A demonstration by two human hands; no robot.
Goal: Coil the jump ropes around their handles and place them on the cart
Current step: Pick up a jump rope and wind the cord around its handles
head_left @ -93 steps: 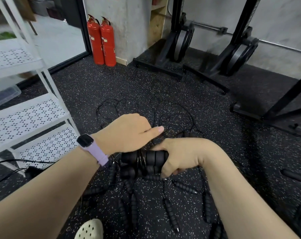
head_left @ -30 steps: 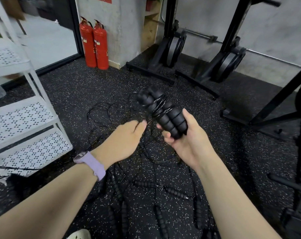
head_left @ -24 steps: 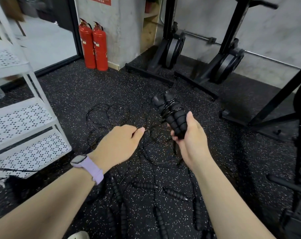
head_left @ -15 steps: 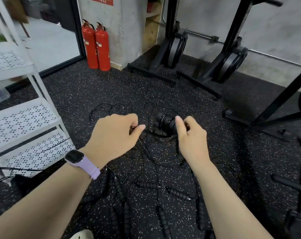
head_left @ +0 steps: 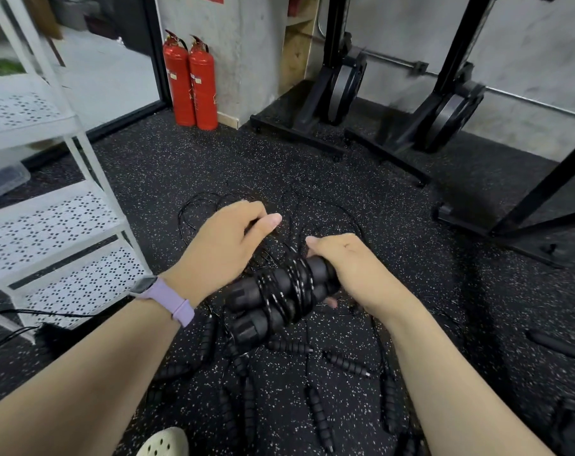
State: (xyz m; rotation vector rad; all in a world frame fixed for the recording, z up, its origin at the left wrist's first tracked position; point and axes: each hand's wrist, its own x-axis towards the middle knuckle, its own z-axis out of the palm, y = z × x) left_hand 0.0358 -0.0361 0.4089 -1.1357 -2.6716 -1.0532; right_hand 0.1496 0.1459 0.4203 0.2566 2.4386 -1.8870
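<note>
Mid-coil over the floor [head_left: 394,205], tangle risk.
Right hand [head_left: 352,268] clamping paired handles [head_left: 273,301]; left hand [head_left: 226,248] pinching cord [head_left: 289,274]. Slack snagging loose ropes [head_left: 315,406] below, wraps slipping off.

The floor [head_left: 167,166] is black rubber with white speckles. At the far left, two red fire extinguishers [head_left: 190,83] stand against a grey concrete wall [head_left: 246,54]. To the right, black rack frames [head_left: 437,103] hold weight plates [head_left: 343,87]. A glass door [head_left: 91,60] at far left lets in daylight.
</note>
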